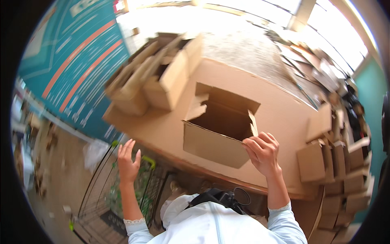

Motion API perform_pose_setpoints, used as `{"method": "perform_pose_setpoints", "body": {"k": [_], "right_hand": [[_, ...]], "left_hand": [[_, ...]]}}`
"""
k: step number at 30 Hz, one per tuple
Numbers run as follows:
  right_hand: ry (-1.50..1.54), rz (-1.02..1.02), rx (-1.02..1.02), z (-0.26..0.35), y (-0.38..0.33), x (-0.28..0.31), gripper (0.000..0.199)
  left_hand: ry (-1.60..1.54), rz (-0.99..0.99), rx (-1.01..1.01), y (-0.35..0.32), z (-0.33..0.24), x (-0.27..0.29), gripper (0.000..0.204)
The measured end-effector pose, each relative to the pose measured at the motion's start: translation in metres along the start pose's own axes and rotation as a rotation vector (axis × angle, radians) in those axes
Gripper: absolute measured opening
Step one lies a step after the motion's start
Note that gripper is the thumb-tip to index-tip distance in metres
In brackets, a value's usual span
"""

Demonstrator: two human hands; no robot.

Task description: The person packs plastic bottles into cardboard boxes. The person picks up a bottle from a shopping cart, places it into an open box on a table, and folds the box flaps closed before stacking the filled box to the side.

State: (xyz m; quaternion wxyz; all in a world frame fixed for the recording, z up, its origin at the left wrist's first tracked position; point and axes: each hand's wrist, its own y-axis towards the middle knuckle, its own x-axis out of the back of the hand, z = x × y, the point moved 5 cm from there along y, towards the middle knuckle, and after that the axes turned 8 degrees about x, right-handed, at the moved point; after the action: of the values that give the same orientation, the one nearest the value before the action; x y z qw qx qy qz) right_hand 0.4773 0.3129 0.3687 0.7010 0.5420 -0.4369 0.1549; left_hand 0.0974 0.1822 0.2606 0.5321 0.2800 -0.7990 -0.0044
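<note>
An open-topped cardboard box (pixel 211 143) stands on the cardboard-covered table in front of me, with torn flaps at its left and right ends. The inside looks dark, and I cannot make out anything in it. My right hand (pixel 263 152) pinches the box's near right top corner, fingers closed over the edge. Off the table's left front side, my left hand (pixel 128 160) hangs in the air above a wire shopping cart, its fingers stretched out and holding nothing.
More open cardboard boxes (pixel 158 77) crowd the table's (pixel 284 162) far left corner. Stacked boxes (pixel 337 158) line the right side. The shopping cart (pixel 91 193) with green bottles stands at lower left, beside a teal printed panel (pixel 73 61). Flattened cardboard (pixel 302 57) lies piled at far right.
</note>
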Motion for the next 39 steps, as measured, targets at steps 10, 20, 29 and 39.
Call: {"method": "perform_pose_setpoints", "body": {"k": [10, 20, 29, 39], "right_hand": [[0.266, 0.458, -0.121, 0.047, 0.023, -0.065, 0.012], [-0.008, 0.788, 0.022, 0.120, 0.046, -0.084, 0.028], [-0.119, 1.017, -0.073, 0.094, 0.001, -0.090, 0.032], [-0.221, 1.029, -0.056, 0.098, -0.008, -0.082, 0.008]], "left_hand": [[0.162, 0.082, 0.711, -0.177, 0.220, 0.028, 0.037], [-0.164, 0.748, 0.751, -0.209, 0.313, -0.198, 0.057], [-0.039, 0.800, 0.941, -0.240, 0.304, -0.294, 0.092], [-0.410, 0.420, 0.808, -0.214, 0.303, -0.222, 0.105]]}}
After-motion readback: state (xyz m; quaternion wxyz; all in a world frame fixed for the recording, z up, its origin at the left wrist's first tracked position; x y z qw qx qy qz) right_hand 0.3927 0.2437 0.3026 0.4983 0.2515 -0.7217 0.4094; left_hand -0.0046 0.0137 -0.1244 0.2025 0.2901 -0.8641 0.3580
